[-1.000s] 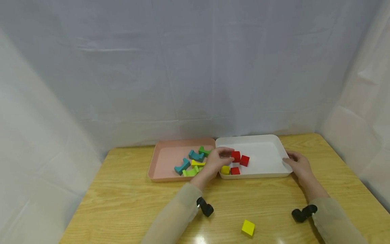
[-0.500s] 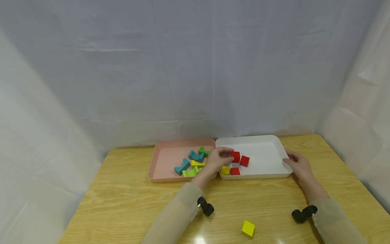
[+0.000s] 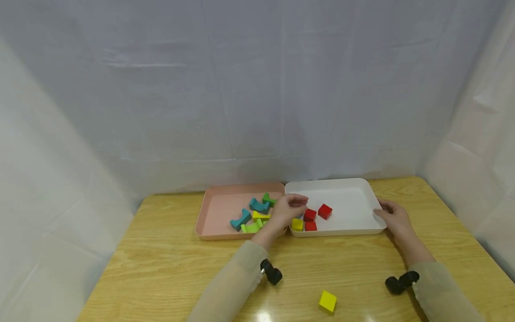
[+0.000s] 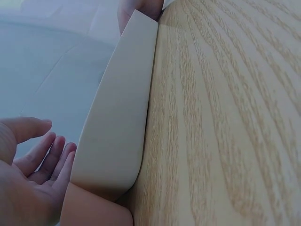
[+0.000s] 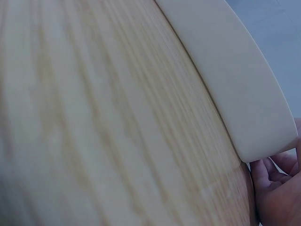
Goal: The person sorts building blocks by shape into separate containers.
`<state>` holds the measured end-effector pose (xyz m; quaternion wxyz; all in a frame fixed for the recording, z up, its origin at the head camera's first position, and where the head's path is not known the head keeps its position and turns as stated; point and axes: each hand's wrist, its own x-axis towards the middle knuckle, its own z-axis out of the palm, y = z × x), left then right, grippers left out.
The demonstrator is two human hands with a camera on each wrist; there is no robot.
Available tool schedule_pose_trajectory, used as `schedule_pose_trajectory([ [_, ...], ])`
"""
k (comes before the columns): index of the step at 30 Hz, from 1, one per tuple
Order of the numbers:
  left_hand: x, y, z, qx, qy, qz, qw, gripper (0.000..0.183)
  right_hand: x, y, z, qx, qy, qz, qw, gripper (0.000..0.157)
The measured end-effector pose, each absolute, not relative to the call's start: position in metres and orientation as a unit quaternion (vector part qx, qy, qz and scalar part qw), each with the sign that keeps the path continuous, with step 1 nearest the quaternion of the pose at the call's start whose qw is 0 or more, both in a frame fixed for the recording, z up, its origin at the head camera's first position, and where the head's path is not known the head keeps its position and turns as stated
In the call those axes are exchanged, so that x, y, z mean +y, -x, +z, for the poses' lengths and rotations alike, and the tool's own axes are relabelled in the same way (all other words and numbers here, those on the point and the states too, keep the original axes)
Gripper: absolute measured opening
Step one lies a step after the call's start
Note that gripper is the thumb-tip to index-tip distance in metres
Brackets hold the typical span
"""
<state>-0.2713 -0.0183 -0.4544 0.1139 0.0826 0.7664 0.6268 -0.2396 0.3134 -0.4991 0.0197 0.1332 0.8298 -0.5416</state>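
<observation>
My left hand (image 3: 286,212) hovers over the left end of the white tray (image 3: 350,230), thumb and fingers apart, holding nothing. In the left wrist view that left hand (image 4: 35,172) is beside the tray's side wall. Just off its fingertips lies a red cube (image 3: 310,215), with another red cube (image 3: 325,211) to its right and a third red cube (image 3: 310,226) at the front wall. A yellow cube (image 3: 297,225) sits in the front left corner. My right hand (image 3: 396,219) grips the tray's right end, thumb over the rim and fingers outside; the right wrist view shows its curled fingers (image 5: 270,176) at the corner.
Against the white tray's left side stands a pink tray (image 3: 213,219) holding several arch-shaped blocks, among them a blue one (image 3: 240,220) and a light green one (image 3: 251,227). Another yellow cube (image 3: 327,301) lies near the table's front. White cloth (image 3: 257,89) hangs behind and at both sides.
The red cube at my left fingertips has been let go and dropped into the white tray. The cube to its right has turned and shifted slightly. My right hand has stayed put.
</observation>
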Motion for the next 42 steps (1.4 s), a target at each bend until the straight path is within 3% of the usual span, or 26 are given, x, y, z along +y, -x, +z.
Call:
schedule_pose_trajectory([
  [42,-0.024,0.259,-0.447,0.765,-0.129,0.617,0.127,0.025,0.311,0.240,-0.501,0.830,-0.131,-0.541,0.011,0.061],
])
